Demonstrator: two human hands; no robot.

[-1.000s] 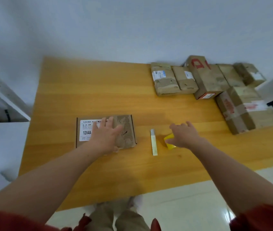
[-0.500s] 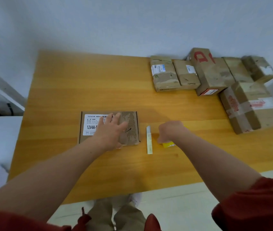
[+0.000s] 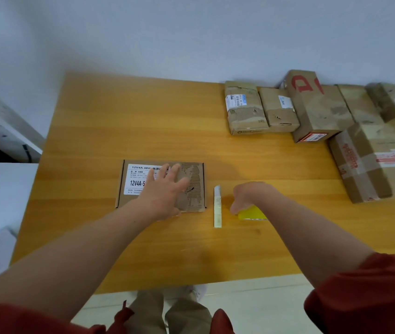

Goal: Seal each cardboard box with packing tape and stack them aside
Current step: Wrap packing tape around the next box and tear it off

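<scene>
A flat cardboard box [image 3: 193, 173] with a white label lies on the wooden table [image 3: 143, 121], left of centre. My left hand [image 3: 165, 189] rests flat on its top with the fingers spread. A narrow white strip or tool [image 3: 217, 206] lies just right of the box. My right hand [image 3: 249, 196] curls down over a yellow object [image 3: 252, 213], probably the tape roll; most of that object is hidden under the hand and wrist.
Several taped cardboard boxes [image 3: 317, 109] are grouped at the table's back right corner, the largest [image 3: 372, 162] nearest me. A white shelf [image 3: 3, 131] stands to the left. My legs show below the table's front edge.
My right hand has moved left onto the yellow object and closed over it. My left hand has stayed on the flat box. The view has shifted slightly.
</scene>
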